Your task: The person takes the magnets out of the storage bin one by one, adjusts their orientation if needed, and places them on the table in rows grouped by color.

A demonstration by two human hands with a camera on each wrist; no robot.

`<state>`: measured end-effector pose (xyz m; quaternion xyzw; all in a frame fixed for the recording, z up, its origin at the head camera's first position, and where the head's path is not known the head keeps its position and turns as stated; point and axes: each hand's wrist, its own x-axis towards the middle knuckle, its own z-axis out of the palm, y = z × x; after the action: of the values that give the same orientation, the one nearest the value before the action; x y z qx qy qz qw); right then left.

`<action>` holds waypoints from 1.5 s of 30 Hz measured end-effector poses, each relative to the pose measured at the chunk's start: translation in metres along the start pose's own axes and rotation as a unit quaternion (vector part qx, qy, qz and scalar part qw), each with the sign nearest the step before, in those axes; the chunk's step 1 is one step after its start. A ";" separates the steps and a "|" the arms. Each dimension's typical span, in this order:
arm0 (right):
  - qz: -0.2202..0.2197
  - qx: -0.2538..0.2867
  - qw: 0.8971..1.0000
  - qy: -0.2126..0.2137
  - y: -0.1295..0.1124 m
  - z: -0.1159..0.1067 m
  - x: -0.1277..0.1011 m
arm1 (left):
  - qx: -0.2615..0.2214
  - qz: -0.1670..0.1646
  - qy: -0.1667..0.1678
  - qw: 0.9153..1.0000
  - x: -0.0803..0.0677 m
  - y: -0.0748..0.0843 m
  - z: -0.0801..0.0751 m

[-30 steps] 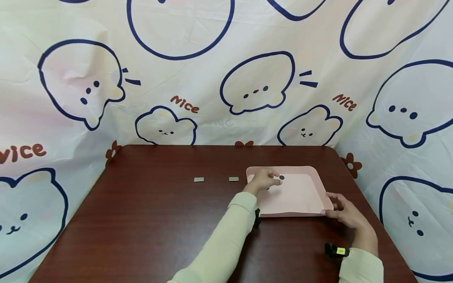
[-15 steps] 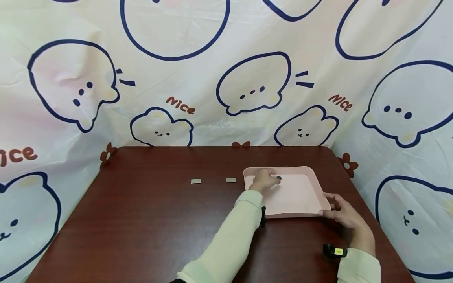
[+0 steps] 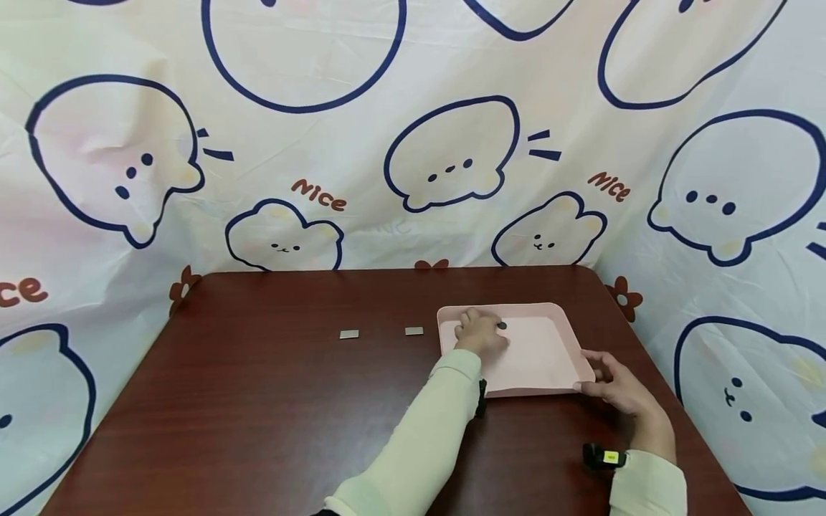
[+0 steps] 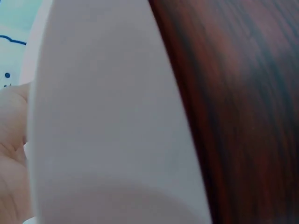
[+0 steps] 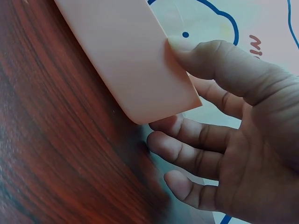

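Observation:
A shallow pink tray [image 3: 535, 358] lies on the dark wooden table [image 3: 271, 416], right of centre. My left hand [image 3: 482, 332] is over the tray's far left part with its fingers loosely bent and nothing seen in them. A small dark disc [image 3: 502, 326] lies in the tray just beside its fingertips. The left wrist view shows only the tray's wall [image 4: 107, 116] and a strip of table [image 4: 243, 93]. My right hand [image 3: 590, 381] holds the tray's near right corner, thumb [image 5: 210, 56] on the rim [image 5: 126, 60] and fingers [image 5: 187, 154] below it.
Two small grey square pieces [image 3: 349, 334] [image 3: 414, 330] lie on the table left of the tray. A cartoon-printed cloth [image 3: 413, 143] hangs behind and beside the table. A black wrist device [image 3: 596, 456] sits on my right wrist.
My left hand's fingers have drawn in from the dark disc, which stays put in the tray. The right hand keeps its hold on the corner. The head view drifted slightly.

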<state>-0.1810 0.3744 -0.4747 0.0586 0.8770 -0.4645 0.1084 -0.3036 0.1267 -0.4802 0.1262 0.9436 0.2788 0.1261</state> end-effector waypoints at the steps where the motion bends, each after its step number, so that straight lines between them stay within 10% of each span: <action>1: 0.004 0.002 1.000 0.002 0.000 0.000 0.000 | 0.001 -0.004 0.009 1.000 0.000 0.000 0.001; 9: 0.009 0.003 1.000 0.008 0.000 0.000 0.001 | -0.018 -0.041 0.075 0.996 -0.002 0.003 0.008; 26: -0.005 0.029 1.000 -0.003 0.001 0.000 0.003 | -0.017 -0.067 0.099 0.993 0.006 0.003 0.017; 45: 0.009 0.020 1.000 0.008 0.001 0.001 0.004 | -0.032 -0.010 0.109 0.993 0.001 -0.007 0.014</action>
<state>-0.1846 0.3742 -0.4766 0.0728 0.8676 -0.4807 0.1041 -0.3015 0.1279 -0.4954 0.0816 0.9434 0.3201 0.0290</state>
